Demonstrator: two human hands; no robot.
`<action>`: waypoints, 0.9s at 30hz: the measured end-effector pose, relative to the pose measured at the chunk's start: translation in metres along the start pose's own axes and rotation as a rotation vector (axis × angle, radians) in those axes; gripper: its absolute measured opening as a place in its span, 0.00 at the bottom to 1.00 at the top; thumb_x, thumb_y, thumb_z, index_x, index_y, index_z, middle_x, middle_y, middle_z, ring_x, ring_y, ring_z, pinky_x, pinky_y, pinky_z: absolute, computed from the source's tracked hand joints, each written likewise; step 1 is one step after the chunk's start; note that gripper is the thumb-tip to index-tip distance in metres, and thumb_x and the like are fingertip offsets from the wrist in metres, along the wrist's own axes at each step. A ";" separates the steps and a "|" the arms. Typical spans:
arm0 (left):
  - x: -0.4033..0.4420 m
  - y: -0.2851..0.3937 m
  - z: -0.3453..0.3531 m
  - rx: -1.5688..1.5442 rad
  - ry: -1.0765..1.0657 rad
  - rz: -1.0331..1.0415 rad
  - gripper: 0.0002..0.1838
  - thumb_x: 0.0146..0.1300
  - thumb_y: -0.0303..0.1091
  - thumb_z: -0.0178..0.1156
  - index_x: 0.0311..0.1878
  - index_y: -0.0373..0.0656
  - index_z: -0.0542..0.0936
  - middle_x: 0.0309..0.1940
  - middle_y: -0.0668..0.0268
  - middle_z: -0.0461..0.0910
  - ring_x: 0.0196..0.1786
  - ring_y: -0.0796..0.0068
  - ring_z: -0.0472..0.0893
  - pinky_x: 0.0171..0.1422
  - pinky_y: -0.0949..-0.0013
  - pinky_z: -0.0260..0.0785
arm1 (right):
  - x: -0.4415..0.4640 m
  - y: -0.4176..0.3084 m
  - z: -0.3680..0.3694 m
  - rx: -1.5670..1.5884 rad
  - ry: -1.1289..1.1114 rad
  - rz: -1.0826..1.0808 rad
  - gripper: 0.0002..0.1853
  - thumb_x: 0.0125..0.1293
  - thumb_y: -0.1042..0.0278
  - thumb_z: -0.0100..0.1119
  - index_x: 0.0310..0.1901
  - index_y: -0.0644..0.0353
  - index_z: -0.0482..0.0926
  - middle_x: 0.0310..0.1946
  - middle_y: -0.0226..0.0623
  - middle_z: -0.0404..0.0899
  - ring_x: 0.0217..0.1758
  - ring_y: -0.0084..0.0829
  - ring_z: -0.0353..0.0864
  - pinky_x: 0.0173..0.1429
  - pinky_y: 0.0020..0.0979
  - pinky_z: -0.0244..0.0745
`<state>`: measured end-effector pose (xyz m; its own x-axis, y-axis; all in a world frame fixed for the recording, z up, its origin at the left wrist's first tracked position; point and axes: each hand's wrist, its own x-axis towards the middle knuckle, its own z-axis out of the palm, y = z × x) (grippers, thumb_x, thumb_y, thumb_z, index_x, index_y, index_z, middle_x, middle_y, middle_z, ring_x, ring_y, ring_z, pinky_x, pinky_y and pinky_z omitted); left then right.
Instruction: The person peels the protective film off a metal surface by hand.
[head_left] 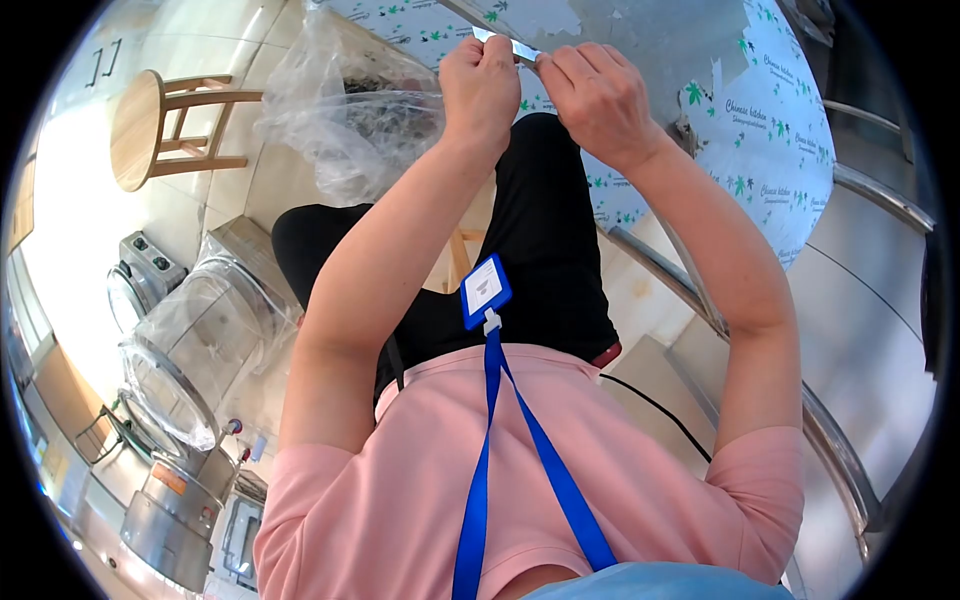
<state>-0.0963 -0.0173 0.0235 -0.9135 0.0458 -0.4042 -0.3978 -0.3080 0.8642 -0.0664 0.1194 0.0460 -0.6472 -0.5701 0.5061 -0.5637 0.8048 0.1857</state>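
My left hand [480, 88] is closed on one end of a small, flat, shiny strip [524, 50], near the top centre. My right hand [597, 98] has its fingers pressed together around the strip's other end. What the strip is cannot be told. Both hands are held just above my knee, over the edge of a table covering [745, 150] printed with green leaves and lettering. Left of my left hand hangs a clear plastic bag [345, 110] with dark, leafy-looking matter in it.
A round wooden stool [137, 130] stands at the upper left. Lower left are plastic-wrapped equipment [190, 345] and a metal pot-like container [170, 520]. Metal rails [835, 450] curve along the right side. A blue lanyard with a badge [486, 291] hangs over my lap.
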 end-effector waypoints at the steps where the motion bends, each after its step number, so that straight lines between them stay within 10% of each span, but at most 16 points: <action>1: 0.001 0.000 0.000 0.002 0.009 0.005 0.10 0.65 0.31 0.54 0.28 0.37 0.72 0.19 0.71 0.68 0.20 0.83 0.65 0.22 0.74 0.56 | 0.001 0.000 0.001 0.000 0.008 0.000 0.03 0.50 0.71 0.59 0.28 0.58 0.77 0.28 0.31 0.74 0.35 0.30 0.78 0.43 0.31 0.76; 27: 0.015 0.003 -0.006 0.094 0.002 0.117 0.10 0.66 0.31 0.55 0.28 0.40 0.72 0.20 0.71 0.70 0.20 0.83 0.67 0.22 0.75 0.58 | 0.010 -0.003 0.017 -0.008 0.085 0.040 0.01 0.49 0.70 0.59 0.24 0.55 0.77 0.27 0.29 0.73 0.33 0.29 0.77 0.40 0.30 0.74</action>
<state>-0.1108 -0.0235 0.0182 -0.9540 0.0130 -0.2997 -0.2950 -0.2208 0.9296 -0.0795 0.1081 0.0366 -0.6228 -0.5219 0.5829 -0.5339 0.8281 0.1709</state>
